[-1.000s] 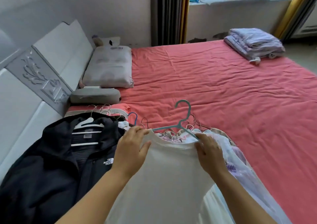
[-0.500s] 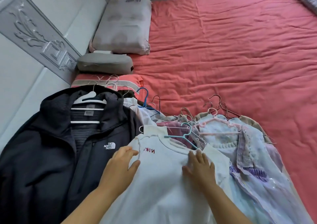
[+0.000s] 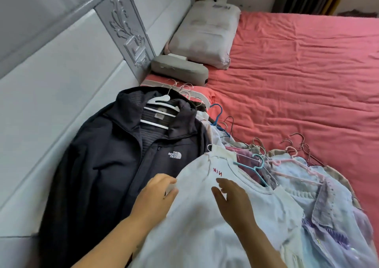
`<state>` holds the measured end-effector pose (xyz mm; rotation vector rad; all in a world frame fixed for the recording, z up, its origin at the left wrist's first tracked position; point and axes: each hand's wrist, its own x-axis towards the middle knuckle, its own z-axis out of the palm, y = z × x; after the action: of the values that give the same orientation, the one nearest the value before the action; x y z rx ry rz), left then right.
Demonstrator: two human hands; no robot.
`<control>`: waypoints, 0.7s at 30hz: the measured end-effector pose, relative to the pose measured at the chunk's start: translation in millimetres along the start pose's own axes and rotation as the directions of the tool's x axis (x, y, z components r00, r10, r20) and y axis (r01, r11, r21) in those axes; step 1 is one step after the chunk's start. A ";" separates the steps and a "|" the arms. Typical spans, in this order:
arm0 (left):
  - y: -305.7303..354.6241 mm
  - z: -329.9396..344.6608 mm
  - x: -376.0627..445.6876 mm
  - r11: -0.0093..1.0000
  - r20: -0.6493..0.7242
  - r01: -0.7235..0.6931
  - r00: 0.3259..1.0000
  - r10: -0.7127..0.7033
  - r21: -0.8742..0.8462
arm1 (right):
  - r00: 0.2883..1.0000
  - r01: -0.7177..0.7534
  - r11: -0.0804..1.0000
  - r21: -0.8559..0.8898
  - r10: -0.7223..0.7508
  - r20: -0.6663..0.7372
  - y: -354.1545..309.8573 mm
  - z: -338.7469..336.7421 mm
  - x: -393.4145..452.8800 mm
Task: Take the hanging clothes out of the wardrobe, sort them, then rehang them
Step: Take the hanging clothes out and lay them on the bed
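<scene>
Your clothes lie on the bed (image 3: 297, 78) in piles, near the headboard edge, each on its hanger so you can hang it up again. The white top (image 3: 205, 216) lies on the pile beside the dark jacket (image 3: 114, 165), its blue hanger (image 3: 254, 168) poking out of the neck. Your left hand (image 3: 155, 196) looks to pinch the top's edge, maybe to pull it flat. Your right hand (image 3: 233, 200) has a loose, released grip just over the top. No box or basket shows here.
</scene>
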<state>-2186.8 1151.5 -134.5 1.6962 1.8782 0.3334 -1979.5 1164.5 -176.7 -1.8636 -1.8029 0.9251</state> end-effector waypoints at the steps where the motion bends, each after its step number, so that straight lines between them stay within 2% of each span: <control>1: -10.7 -6.9 -13.0 1.000 -0.012 0.025 1.000 -0.025 -0.011 | 0.999 0.043 0.999 0.007 -0.043 0.017 -18.3 7.4 -9.0; 5: -68.4 -38.9 -78.6 0.992 -0.084 0.116 0.989 -0.119 -0.047 | 0.965 0.226 0.974 0.009 -0.225 0.136 -92.3 46.6 -52.3; 8: -114.5 -65.5 -135.2 0.979 -0.160 0.188 0.967 -0.198 -0.076 | 0.908 0.356 0.934 0.010 -0.348 0.235 -147.4 79.0 -89.9; 14: -196.8 -115.0 -267.4 0.932 -0.275 0.318 0.893 -0.356 -0.172 | 0.777 0.560 0.828 0.031 -0.538 0.328 -243.4 147.3 -186.3; 17: -232.6 -132.1 -341.0 0.889 -0.335 0.369 0.830 -0.447 -0.270 | 0.686 0.642 0.764 0.063 -0.610 0.397 -282.2 181.7 -244.0; 21: -284.0 -144.0 -452.0 0.790 -0.395 0.468 0.690 -0.607 -0.396 | 0.551 0.706 0.691 0.156 -0.674 0.492 -337.3 233.6 -328.2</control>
<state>-2491.9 696.3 -61.1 0.8346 2.4767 0.8020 -2370.5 837.1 -50.3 -0.7381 -2.6099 1.0942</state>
